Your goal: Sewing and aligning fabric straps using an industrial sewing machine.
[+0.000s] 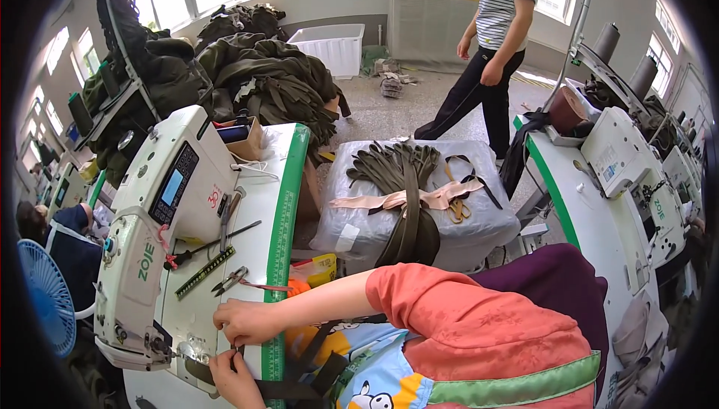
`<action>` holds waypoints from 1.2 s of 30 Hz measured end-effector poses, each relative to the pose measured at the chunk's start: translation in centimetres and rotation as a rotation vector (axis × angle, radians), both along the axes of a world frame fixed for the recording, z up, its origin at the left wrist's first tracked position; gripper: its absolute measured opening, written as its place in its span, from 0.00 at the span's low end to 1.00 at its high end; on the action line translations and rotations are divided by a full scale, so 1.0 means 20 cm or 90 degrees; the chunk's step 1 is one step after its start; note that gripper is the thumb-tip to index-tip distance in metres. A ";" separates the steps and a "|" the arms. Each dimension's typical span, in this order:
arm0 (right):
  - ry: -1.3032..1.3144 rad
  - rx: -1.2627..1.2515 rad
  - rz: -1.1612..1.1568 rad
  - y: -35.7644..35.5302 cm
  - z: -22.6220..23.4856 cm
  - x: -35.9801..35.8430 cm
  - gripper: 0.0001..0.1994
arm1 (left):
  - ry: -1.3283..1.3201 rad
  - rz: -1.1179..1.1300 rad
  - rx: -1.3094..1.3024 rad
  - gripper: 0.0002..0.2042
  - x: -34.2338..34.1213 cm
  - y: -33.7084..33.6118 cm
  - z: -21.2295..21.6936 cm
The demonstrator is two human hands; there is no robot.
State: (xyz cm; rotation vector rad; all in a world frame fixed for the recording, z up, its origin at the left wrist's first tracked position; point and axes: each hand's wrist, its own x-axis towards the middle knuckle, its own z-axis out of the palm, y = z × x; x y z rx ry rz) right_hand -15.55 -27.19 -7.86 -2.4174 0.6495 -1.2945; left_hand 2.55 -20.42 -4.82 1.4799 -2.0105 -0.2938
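Right hand: the upper of the two hands (251, 323), reaching across from the coral sleeve (442, 304), with bent fingers pinching a dark fabric strip (237, 356).
Left hand: just below it at the lower edge (237, 383), its fingertips on the same strip; the hands are close together, but whether they touch each other I cannot tell.
Dark fabric strip: between the fingertips, near the needle end of the white sewing machine (138, 259); most of it is hidden by the fingers.
Dark straps: a loose length (296, 390) lies over the lap, beside the left wrist; whether it joins the pinched strip is unclear.
Desk: white with a green measuring edge (255, 248); on it lie thread snips (227, 282) near the right hand, a dark ruler (206, 273) and a thin dark rod (234, 237).
Plastic-wrapped bale: beyond the desk (472, 238), carrying a bundle of olive straps (393, 163) under a pale pink band (367, 201).
Machine panel: lit blue screen (172, 186).
Background: heaped olive fabric (262, 72), a white bin (329, 49), a person in a striped shirt (505, 4).
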 end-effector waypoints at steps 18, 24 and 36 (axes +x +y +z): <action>-0.004 0.062 0.026 -0.01 0.02 -0.01 0.03 | -0.306 -0.115 -0.203 0.10 0.01 0.04 0.02; 0.002 0.071 0.009 -0.01 0.03 -0.01 0.03 | -0.324 -0.101 -0.161 0.11 -0.01 0.05 0.04; 0.010 0.025 0.004 0.01 0.03 -0.03 0.04 | -0.389 -0.098 -0.074 0.16 -0.07 0.11 0.07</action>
